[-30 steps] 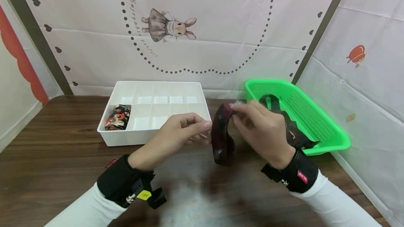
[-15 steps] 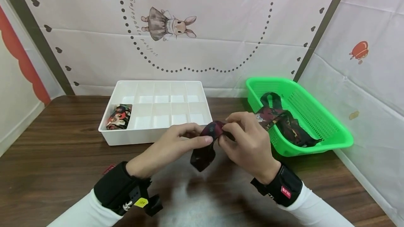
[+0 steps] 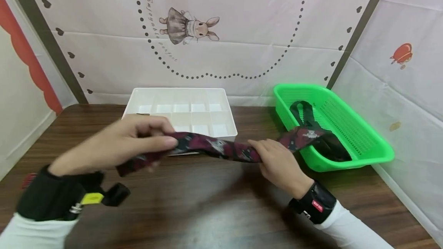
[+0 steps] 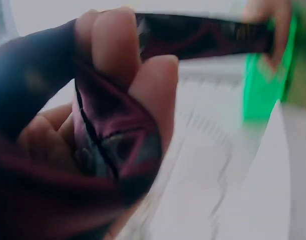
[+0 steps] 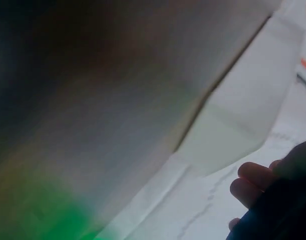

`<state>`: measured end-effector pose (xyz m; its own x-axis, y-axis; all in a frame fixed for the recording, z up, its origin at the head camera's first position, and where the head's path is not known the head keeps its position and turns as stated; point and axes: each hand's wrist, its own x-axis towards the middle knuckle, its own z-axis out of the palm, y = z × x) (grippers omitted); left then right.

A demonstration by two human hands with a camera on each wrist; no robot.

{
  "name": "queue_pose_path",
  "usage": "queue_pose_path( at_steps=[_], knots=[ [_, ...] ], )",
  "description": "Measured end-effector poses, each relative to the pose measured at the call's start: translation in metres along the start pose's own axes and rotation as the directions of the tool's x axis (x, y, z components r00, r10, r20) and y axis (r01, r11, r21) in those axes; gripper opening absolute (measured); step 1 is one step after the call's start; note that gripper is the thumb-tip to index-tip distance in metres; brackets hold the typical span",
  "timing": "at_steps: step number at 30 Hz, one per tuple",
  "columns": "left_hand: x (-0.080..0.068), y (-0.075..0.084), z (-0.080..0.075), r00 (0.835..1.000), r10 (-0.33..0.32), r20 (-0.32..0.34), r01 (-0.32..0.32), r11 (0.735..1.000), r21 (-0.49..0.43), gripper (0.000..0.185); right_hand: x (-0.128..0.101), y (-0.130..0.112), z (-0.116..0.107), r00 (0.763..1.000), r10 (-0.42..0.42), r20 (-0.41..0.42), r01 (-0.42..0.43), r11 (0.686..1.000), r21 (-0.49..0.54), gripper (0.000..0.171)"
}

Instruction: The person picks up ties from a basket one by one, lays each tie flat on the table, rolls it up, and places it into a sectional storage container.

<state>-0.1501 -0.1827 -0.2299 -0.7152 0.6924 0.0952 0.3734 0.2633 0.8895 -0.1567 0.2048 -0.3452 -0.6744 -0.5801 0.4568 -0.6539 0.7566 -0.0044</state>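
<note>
A long dark red and black printed necktie (image 3: 218,147) is stretched between both hands above the table. My left hand (image 3: 142,137) pinches it between thumb and fingers, with a short end hanging below. In the left wrist view the tie (image 4: 208,37) runs from behind the fingers (image 4: 115,45) toward the right hand, and a fold of it shows a seam. My right hand (image 3: 282,168) grips the tie farther along, beside the basket. Beyond that hand the cloth trails over the rim of the green basket (image 3: 372,156). The right wrist view shows only some fingertips (image 5: 253,182).
Behind the left hand stands a white box (image 3: 178,90) with two rows of compartments; that hand hides its front left compartment. A dark looped strip of cloth (image 3: 302,112) lies inside the basket. A printed curtain (image 3: 242,22) hangs behind the brown table (image 3: 194,203).
The left hand has moved left and toward the camera, drawing the bunched tie out straight. The right hand has shifted slightly right. The rolled printed cloth in the box is now mostly hidden.
</note>
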Motion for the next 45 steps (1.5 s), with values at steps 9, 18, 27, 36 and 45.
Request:
queue_pose_path(
  at_steps=[9, 18, 27, 36, 45],
  knots=[
    [-0.050, -0.027, -0.078, 0.944, -0.200, -0.264, 0.283, 0.902, 0.327, 0.013, -0.046, 0.026, -0.012, 1.000, -0.001, 0.022, 0.003, 0.994, -0.106, 0.051],
    [-0.076, -0.052, -0.098, 0.906, -0.324, -0.273, 0.411, 0.827, 0.382, 0.020, -0.079, 0.016, -0.024, 0.982, -0.170, 0.082, 0.178, 0.980, -0.089, 0.029],
    [-0.094, -0.093, -0.127, 0.840, -0.312, -0.444, 0.508, 0.738, 0.443, 0.025, -0.108, 0.026, -0.035, 0.977, -0.175, 0.122, 0.190, 0.975, -0.119, 0.048],
    [-0.095, -0.104, -0.128, 0.805, -0.320, -0.499, 0.556, 0.701, 0.447, 0.039, -0.117, 0.048, -0.061, 0.988, -0.035, 0.149, 0.031, 0.999, 0.035, 0.042],
    [-0.100, -0.122, -0.142, 0.802, -0.371, -0.468, 0.583, 0.656, 0.480, 0.050, -0.132, 0.067, -0.074, 0.966, 0.106, 0.236, -0.097, 0.994, -0.052, 0.032]
  ],
)
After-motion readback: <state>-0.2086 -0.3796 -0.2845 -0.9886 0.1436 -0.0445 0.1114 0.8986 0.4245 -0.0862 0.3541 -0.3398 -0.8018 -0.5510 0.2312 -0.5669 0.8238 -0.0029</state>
